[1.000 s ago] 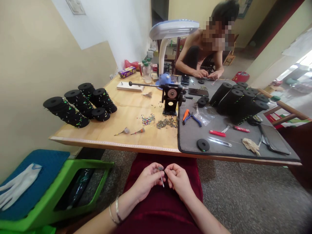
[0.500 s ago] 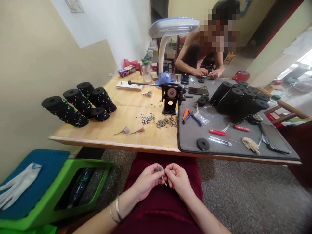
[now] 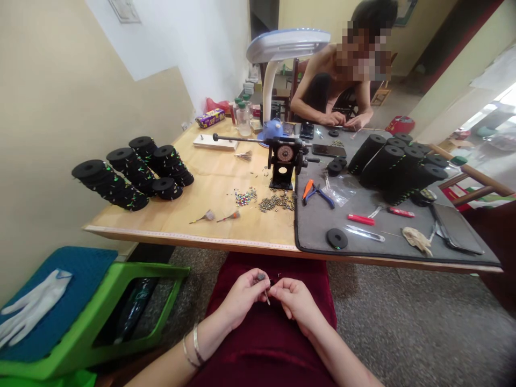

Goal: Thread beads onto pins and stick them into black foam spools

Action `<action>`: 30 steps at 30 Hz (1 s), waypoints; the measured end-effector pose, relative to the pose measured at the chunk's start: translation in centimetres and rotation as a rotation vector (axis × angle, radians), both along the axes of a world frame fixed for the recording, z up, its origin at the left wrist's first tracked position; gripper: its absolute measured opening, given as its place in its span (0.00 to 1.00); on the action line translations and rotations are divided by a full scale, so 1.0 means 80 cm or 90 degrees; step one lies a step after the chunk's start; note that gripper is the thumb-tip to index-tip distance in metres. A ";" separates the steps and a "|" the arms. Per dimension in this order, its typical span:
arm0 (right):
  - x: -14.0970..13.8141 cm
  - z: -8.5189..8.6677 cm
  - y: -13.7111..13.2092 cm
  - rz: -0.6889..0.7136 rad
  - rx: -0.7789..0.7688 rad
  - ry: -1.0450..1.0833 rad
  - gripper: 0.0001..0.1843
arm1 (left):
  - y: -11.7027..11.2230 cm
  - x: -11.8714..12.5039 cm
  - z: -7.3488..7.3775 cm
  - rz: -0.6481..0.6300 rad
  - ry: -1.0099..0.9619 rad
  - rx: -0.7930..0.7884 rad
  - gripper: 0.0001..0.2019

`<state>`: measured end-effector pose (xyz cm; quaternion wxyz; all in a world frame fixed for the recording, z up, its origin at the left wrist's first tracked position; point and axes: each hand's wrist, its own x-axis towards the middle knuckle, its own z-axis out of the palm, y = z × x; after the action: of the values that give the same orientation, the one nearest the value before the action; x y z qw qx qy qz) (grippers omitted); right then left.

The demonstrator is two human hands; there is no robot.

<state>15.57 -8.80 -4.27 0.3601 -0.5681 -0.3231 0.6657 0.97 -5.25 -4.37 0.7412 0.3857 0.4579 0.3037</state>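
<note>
Above the dark red cloth on my lap, my left hand (image 3: 245, 294) is closed with thumb and fingers pinching a thin pale stick-like piece (image 3: 267, 300). A small grey bit shows at its fingertips. My right hand (image 3: 296, 300) is pinched shut close beside it, thumb against forefinger; whatever it grips is too small to make out. On the table edge ahead lie two small tufted bundles (image 3: 208, 215), one with an orange band. Behind them are a heap of coloured beads (image 3: 245, 197) and a heap of small metal pieces (image 3: 276, 202).
A black hand-cranked winder (image 3: 282, 161) stands mid-table before a lamp (image 3: 288, 45). Stacked black foam spools (image 3: 91, 169) are at left, more black spools (image 3: 389, 161) at right. Pliers (image 3: 318, 193) and a red-handled tool (image 3: 360, 219) lie on the grey mat. Another person sits opposite.
My right hand has turned slightly and shifted a little left, its fingertips lower against the left hand's. My left hand has moved slightly left. The view has shifted slightly.
</note>
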 end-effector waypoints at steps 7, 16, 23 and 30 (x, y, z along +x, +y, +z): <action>0.000 0.004 0.001 0.030 -0.024 0.009 0.15 | 0.000 -0.001 0.000 -0.029 0.039 0.071 0.08; -0.001 0.001 0.002 0.031 -0.026 0.005 0.16 | -0.001 0.000 0.006 -0.039 0.074 0.117 0.08; 0.001 -0.005 0.001 0.014 -0.016 0.016 0.18 | -0.002 -0.003 0.010 -0.056 0.105 0.154 0.06; 0.000 -0.012 -0.001 0.000 0.022 -0.020 0.18 | -0.003 -0.008 0.013 -0.067 0.179 0.240 0.02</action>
<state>15.54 -8.87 -5.19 0.3650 -0.5721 -0.3404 0.6509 0.30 -5.49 -3.33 0.6001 0.5790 0.4707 0.2882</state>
